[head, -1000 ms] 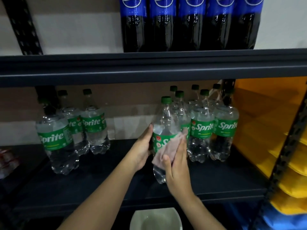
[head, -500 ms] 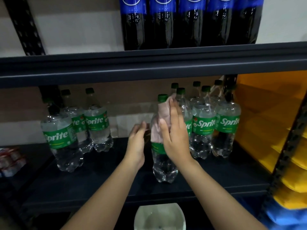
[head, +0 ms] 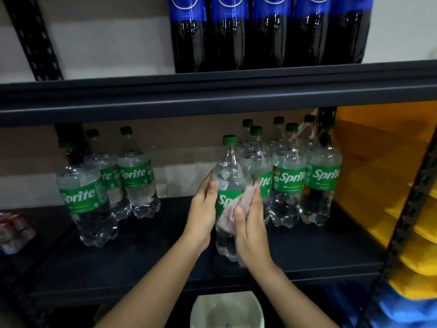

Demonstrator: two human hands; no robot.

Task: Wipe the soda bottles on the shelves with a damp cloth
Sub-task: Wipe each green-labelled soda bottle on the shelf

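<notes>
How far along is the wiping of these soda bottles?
Nothing shows which bottles are already clean. In hand: the left hand steadies a clear green-capped Sprite bottle standing forward on the dark lower shelf, while the right hand presses a pale pink cloth against its green label. Possibly left: the three Sprite bottles at left, the Sprite cluster behind and the blue-labelled cola bottles above.

We reach both bare forearms up and forward, close together. Our left hand (head: 203,210) curls around the side of what it steadies, thumb up. Our right hand (head: 251,227) lies with fingers nearly straight, pressing flat, thumb pointing upward
</notes>
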